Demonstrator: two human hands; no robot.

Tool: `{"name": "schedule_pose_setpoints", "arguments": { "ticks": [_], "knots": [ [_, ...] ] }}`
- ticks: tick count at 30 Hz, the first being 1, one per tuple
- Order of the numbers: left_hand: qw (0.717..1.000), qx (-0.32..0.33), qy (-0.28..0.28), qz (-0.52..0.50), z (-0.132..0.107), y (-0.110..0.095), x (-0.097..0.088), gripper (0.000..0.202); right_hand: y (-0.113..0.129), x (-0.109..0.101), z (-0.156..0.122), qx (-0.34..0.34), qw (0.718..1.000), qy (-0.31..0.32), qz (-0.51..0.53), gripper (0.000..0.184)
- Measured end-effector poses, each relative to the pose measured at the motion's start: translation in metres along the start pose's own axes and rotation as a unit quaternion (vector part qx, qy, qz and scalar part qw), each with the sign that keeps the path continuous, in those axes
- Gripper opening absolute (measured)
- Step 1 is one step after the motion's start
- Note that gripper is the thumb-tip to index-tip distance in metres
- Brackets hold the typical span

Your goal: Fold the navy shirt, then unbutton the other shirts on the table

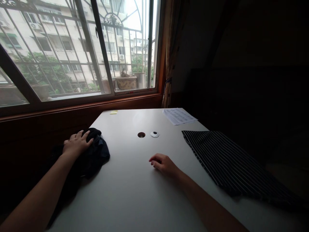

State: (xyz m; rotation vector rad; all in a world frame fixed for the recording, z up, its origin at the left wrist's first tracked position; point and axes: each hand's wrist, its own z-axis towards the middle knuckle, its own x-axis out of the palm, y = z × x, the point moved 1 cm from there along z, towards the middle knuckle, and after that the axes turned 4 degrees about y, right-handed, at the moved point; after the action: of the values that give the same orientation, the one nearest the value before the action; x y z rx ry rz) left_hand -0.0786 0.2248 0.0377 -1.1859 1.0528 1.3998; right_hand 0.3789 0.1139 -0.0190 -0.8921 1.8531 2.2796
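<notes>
At the left edge of the white table, my left hand lies on a crumpled heap of dark clothing. Its fingers are spread over the top of the cloth. The heap hangs partly off the table's side. My right hand hovers over the middle of the table with nothing in it, its fingers loosely bent and apart. To its right, a dark cloth with thin pale stripes lies spread along the table's right side, reaching past the edge. Its far right end fades into shadow.
The white table has a round cable hole with its white cover beside it. Printed sheets lie at the back right, a yellow sticky note at the back left. Beyond stand a barred window and a curtain.
</notes>
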Motion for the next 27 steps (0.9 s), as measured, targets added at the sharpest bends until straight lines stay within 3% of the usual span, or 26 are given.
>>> {"name": "schedule_pose_setpoints", "arguments": {
  "ticks": [4, 7, 10, 13, 16, 18, 22, 27],
  "knots": [
    [0.998, 0.006, -0.044, 0.034, -0.009, -0.007, 0.000, 0.068, 0.005, -0.013, 0.000, -0.021, 0.998, -0.049, -0.042, 0.021],
    [0.993, 0.030, -0.091, 0.070, -0.022, -0.017, 0.000, 0.063, 0.004, -0.039, 0.000, -0.022, 0.983, -0.156, -0.094, 0.024],
    [0.985, 0.063, -0.128, 0.094, -0.040, -0.029, 0.007, 0.060, -0.009, -0.073, -0.005, 0.013, 0.938, -0.274, -0.212, 0.028],
    [0.981, 0.089, -0.144, 0.094, -0.056, -0.039, 0.015, 0.059, -0.031, -0.106, -0.016, 0.093, 0.868, -0.330, -0.360, 0.031],
    [0.981, 0.106, -0.137, 0.089, -0.067, -0.046, 0.021, 0.056, -0.054, -0.131, -0.029, 0.215, 0.802, -0.322, -0.454, 0.041],
    [0.982, 0.107, -0.132, 0.086, -0.072, -0.049, 0.023, 0.053, -0.068, -0.142, -0.035, 0.295, 0.782, -0.287, -0.468, 0.042],
    [0.978, 0.132, -0.136, 0.081, -0.080, -0.054, 0.033, 0.049, -0.077, -0.154, -0.040, 0.353, 0.785, -0.250, -0.444, 0.027],
    [0.959, 0.194, -0.200, 0.041, -0.086, -0.057, 0.049, 0.048, -0.058, -0.157, -0.043, 0.376, 0.779, -0.266, -0.425, 0.034]
  ]
}}
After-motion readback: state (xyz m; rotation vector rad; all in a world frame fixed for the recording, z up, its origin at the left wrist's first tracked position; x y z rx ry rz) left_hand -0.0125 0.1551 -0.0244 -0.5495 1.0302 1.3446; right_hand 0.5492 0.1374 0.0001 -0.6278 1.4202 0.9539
